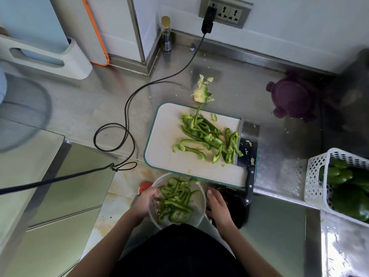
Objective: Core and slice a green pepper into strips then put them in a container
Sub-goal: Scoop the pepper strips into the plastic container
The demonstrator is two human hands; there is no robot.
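On the far left a pale cutting-board holder [60, 58] stands on the steel counter [279, 136], and a black power cable [127, 108] loops across the counter from the wall socket [225, 13]. The left hand [146, 200] grips the near-left rim of a clear round container [199, 208], thumb curled over the edge; the container is held below the counter's front edge and holds a heap of green pepper strips [175, 200]. Above it, a white cutting board [165, 136] with a teal rim carries more pepper strips [209, 136] scattered over its right half, and the pepper core [202, 92] lies on the counter just beyond the board. The right hand [216, 204] hangs beside the container's right rim, fingers relaxed and together, holding nothing. A cleaver [247, 148] lies along the board's right edge. Further right sit a purple lid [291, 96] and a white perforated basket [317, 176] of whole green peppers [347, 188].
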